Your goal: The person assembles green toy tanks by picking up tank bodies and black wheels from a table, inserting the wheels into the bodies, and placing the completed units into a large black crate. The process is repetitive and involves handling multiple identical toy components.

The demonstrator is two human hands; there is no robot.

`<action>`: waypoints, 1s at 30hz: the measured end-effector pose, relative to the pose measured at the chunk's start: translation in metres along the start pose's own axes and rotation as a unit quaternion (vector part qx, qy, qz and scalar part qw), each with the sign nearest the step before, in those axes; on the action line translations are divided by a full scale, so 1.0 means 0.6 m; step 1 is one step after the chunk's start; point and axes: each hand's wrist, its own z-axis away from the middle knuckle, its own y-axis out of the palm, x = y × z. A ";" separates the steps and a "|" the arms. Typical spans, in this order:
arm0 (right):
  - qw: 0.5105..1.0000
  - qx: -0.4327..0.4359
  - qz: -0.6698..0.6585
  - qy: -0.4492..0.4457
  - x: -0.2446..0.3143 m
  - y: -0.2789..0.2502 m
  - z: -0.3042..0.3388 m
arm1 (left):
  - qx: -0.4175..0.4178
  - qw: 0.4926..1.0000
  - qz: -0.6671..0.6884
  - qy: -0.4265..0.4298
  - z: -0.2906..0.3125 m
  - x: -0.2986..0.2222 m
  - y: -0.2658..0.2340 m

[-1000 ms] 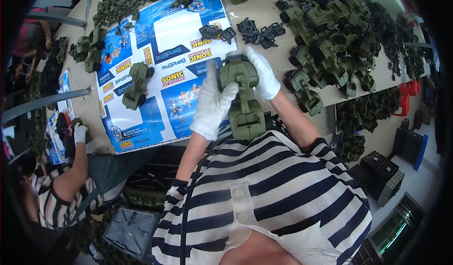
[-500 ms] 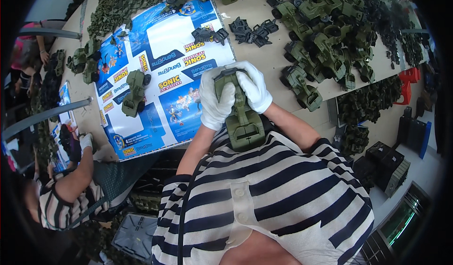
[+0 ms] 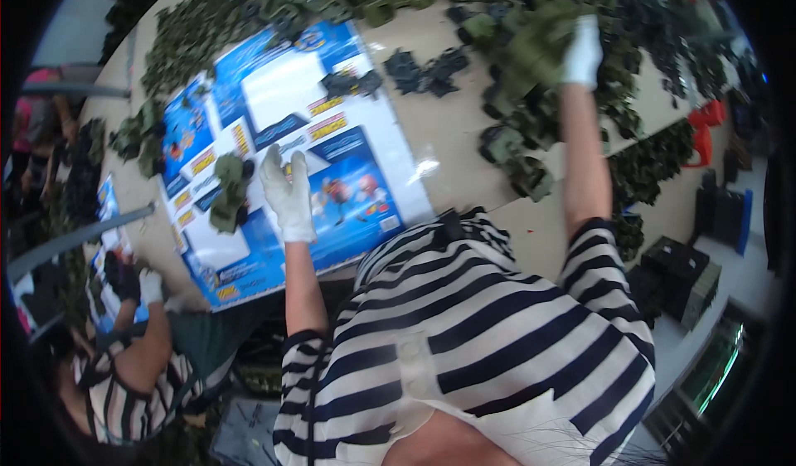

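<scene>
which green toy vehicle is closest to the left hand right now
The green toy truck lying alone on the blue printed sheet, just beside the left hand. The others lie across the table, around the right hand.

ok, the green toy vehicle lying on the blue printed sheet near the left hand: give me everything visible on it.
The green toy vehicle is olive green and looks like moulded plastic, blocky, with darker parts at its lower end; finer detail is blurred. It lies lengthwise on the left part of the blue printed sheet, alone, apart from the piles of similar green pieces along the table's far edge. The gloved left hand is just to its right, fingers spread over the sheet; whether it touches the toy cannot be told.
</scene>
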 end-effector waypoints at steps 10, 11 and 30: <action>0.835 0.199 0.513 0.014 0.035 -0.182 0.117 | 0.177 0.926 -0.323 -0.083 -0.120 0.147 -0.208; 0.788 0.233 0.565 0.072 0.020 -0.216 0.142 | 0.178 0.904 -0.372 -0.116 -0.115 0.138 -0.196; 0.798 0.089 0.420 -0.422 0.118 -0.127 0.071 | 0.143 0.964 -0.038 -0.220 -0.027 0.107 -0.101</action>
